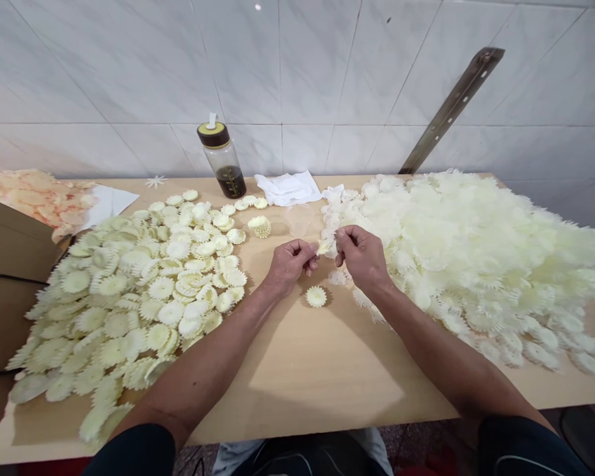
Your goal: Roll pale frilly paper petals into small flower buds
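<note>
Near the middle of the table my left hand point(291, 263) is closed in a pinch on a small pale yellow petal piece point(323, 248), seen edge-on. Just to its right, my right hand point(361, 254) has its thumb and fingers pressed together; whatever they hold is too small to make out. A gap separates the two hands. Below them lies a single round scalloped petal piece point(316, 296). Beyond my left hand stands a short stack of scalloped pieces point(260, 227). Thin, translucent white frilled pieces point(338, 276) lie beneath my right hand.
Cup-shaped yellowish petal pieces point(161, 287) are heaped on the left. A large pile of frilled pale flower pieces point(476, 244) covers the right. At the back stand a drink bottle point(223, 162) and crumpled white tissue point(288, 188). A cardboard box point(14, 244) borders the left edge.
</note>
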`<state>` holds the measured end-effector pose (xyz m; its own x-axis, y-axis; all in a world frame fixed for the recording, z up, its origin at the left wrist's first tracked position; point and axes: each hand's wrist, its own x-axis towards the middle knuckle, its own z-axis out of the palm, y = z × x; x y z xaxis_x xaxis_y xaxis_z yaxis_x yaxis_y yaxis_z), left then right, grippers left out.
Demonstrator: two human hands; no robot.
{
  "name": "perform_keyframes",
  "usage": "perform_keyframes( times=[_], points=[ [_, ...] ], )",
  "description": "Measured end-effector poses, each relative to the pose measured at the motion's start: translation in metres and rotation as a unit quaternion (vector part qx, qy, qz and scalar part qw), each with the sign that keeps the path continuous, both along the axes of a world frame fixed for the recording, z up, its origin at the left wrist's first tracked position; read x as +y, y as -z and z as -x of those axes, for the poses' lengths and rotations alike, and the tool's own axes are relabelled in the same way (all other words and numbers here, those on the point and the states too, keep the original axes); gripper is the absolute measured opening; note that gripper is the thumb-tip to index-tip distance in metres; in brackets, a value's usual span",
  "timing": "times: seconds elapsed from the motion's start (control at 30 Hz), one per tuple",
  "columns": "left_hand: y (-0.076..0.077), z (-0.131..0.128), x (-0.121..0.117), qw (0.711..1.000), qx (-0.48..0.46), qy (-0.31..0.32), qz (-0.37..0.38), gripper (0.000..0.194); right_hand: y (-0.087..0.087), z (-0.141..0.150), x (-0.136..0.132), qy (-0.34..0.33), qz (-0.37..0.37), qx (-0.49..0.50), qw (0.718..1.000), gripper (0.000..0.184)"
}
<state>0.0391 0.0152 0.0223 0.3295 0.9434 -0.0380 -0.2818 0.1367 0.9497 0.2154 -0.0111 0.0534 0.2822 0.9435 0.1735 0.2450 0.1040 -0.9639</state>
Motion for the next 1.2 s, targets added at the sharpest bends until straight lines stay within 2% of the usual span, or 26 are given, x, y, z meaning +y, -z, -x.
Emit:
perform_keyframes(
  times=[0.13,0.27,0.4,0.53,0.63,0.7,0.77,0.8,0.87,0.93,1.0,1.2],
  points=[
    [0.002,0.003,0.003,1.000,-0.013,0.002,0.014,0.049,-0.025,-0.023,0.005,0.016,-0.075,0.107,0.991,0.036],
    [0.002,0.004,0.004,0.999,-0.019,0.034,0.033,0.049,-0.048,-0.035,0.001,-0.111,-0.004,0.171,0.979,0.040],
    [0.002,0.006,0.004,0.998,-0.029,0.036,0.039,0.047,-0.052,-0.033,-0.003,-0.152,0.038,0.185,0.970,0.042],
    [0.004,0.008,0.006,0.997,-0.034,0.045,0.051,0.046,-0.051,-0.032,-0.002,-0.149,0.028,0.164,0.975,0.040],
    [0.005,0.009,0.007,0.996,-0.046,0.049,0.053,0.043,-0.050,-0.036,-0.001,-0.115,-0.011,0.076,0.990,0.036],
    [0.005,0.009,0.006,0.996,-0.056,0.055,0.052,0.042,-0.050,-0.042,-0.002,-0.073,-0.035,-0.028,0.996,0.030],
    [0.004,0.009,0.006,0.995,-0.063,0.060,0.053,0.042,-0.051,-0.051,-0.003,-0.030,-0.059,-0.166,0.984,0.022],
    [0.003,0.009,0.006,0.995,-0.063,0.061,0.056,0.043,-0.051,-0.057,-0.005,-0.010,-0.072,-0.244,0.967,0.019],
    [0.000,0.009,0.005,0.994,-0.060,0.061,0.061,0.044,-0.053,-0.068,-0.007,0.027,-0.089,-0.406,0.909,0.020],
    [-0.001,0.008,0.005,0.994,-0.058,0.060,0.063,0.044,-0.055,-0.077,-0.011,0.062,-0.081,-0.510,0.854,0.023],
    [-0.002,0.008,0.004,0.995,-0.059,0.058,0.062,0.044,-0.058,-0.083,-0.014,0.077,-0.055,-0.546,0.832,0.025],
    [-0.002,0.008,0.003,0.994,-0.059,0.061,0.063,0.043,-0.071,-0.079,-0.018,0.064,0.019,-0.537,0.841,0.023]
  ],
)
